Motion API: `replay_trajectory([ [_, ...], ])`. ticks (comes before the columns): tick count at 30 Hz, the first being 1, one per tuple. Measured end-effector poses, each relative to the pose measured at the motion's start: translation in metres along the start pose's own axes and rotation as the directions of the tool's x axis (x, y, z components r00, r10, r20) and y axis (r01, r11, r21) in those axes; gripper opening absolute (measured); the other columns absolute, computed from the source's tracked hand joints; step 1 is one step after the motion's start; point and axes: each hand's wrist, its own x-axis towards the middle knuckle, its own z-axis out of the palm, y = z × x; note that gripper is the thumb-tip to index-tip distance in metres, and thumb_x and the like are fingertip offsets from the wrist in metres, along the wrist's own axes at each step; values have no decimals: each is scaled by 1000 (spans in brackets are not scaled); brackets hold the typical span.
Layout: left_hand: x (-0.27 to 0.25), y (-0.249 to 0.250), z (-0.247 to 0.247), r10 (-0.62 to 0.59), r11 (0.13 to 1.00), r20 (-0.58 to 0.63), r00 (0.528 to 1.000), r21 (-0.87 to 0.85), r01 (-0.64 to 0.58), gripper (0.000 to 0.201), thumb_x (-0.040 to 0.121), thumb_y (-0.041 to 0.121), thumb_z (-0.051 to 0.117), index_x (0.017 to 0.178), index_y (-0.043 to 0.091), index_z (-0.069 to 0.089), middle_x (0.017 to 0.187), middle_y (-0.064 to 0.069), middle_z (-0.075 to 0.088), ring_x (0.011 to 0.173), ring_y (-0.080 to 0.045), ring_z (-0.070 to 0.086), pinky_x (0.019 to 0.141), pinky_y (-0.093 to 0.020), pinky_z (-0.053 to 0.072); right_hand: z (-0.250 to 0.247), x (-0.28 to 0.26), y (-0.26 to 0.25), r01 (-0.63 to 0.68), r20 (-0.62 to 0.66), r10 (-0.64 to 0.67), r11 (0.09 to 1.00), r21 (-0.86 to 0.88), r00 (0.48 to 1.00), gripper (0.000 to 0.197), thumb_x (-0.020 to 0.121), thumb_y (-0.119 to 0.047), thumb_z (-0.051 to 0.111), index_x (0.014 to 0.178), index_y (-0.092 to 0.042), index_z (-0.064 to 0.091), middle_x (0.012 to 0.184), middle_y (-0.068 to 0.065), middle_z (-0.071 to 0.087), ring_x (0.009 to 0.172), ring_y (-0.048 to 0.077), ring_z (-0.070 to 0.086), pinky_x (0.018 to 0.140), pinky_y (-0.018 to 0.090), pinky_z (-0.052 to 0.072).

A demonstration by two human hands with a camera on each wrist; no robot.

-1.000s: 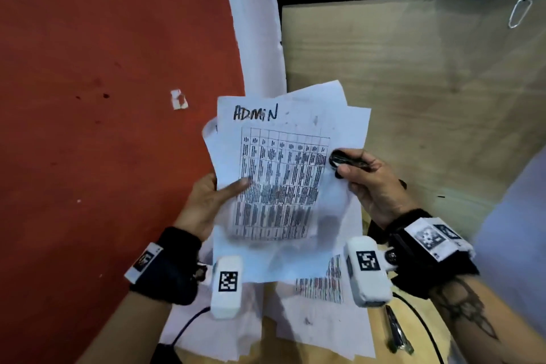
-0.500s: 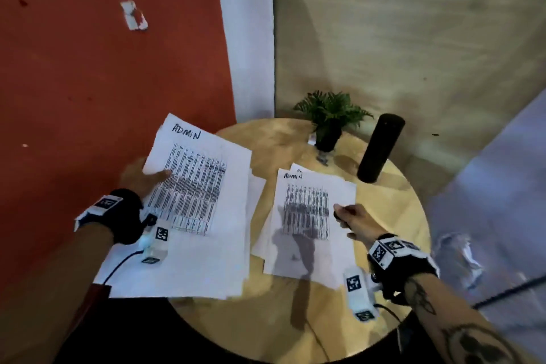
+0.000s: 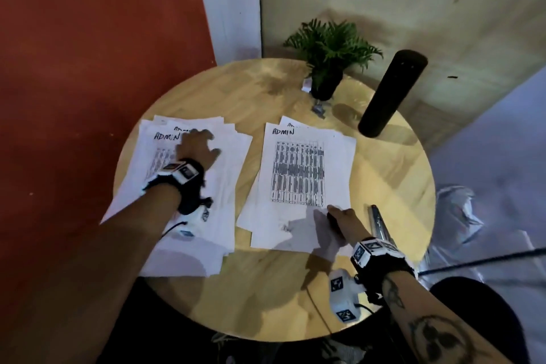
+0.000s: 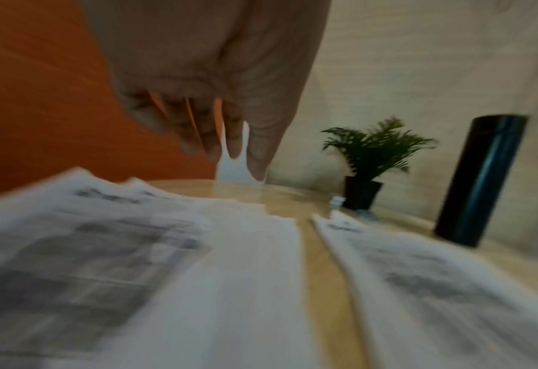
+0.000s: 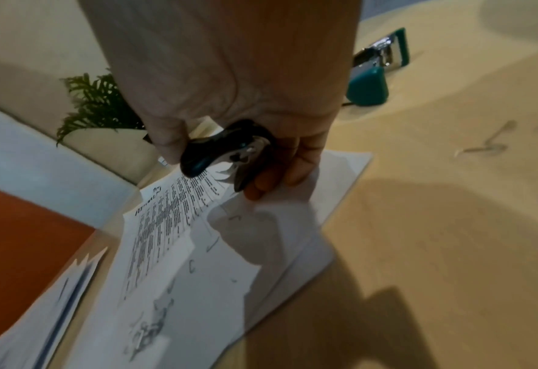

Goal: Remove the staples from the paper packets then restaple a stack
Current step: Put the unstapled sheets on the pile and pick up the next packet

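head view: our left hand point(image 3: 197, 147) spread on the loose stack point(image 3: 189, 201), right hand point(image 3: 344, 220) pinching the staple remover point(image 5: 226, 147); stapler point(image 5: 376, 72) likely next.

Round table point(image 3: 384, 186): pale wood with visible grain and a smooth, faintly glossy top that shows soft reflections. Two paper stacks point(image 3: 307, 180), point(image 3: 224, 186): thin matt white sheets printed in black, the nearer one creased and carrying loose bent wire staples point(image 5: 191, 267). Staple remover point(image 5: 226, 147) in the right hand point(image 5: 229, 75): glossy black plastic with shiny metal claws; stapler point(image 5: 378, 72): teal plastic over bright metal; cylinder point(image 4: 479, 179): black and glossy.
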Motion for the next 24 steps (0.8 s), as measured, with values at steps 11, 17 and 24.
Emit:
replay_trajectory([
  [11,-11,105,86,-211,830,394,894,-411,377,70,79,34,75,132,0,45,102,-11,65,80,-23,58,78,-27,45,-7,-18,-5,35,64,-38,998,52,997,27,95,-38,46,96,-11,44,112,16,51,116,33,51,98,36,39],
  [17,2,94,82,-121,814,255,959,-528,243,66,84,30,69,139,5,41,127,-17,57,109,-31,58,76,-28,45,-7,-18,-2,53,78,-59,996,77,995,33,94,-39,47,103,-8,41,120,16,51,113,28,51,92,32,37],
  [24,-6,84,75,80,762,168,983,-646,49,57,81,19,73,131,6,52,115,-8,62,108,-18,57,84,-22,41,-17,-27,-6,85,56,-96,981,173,994,29,95,-33,50,88,-5,48,88,14,53,86,22,51,78,30,37],
])
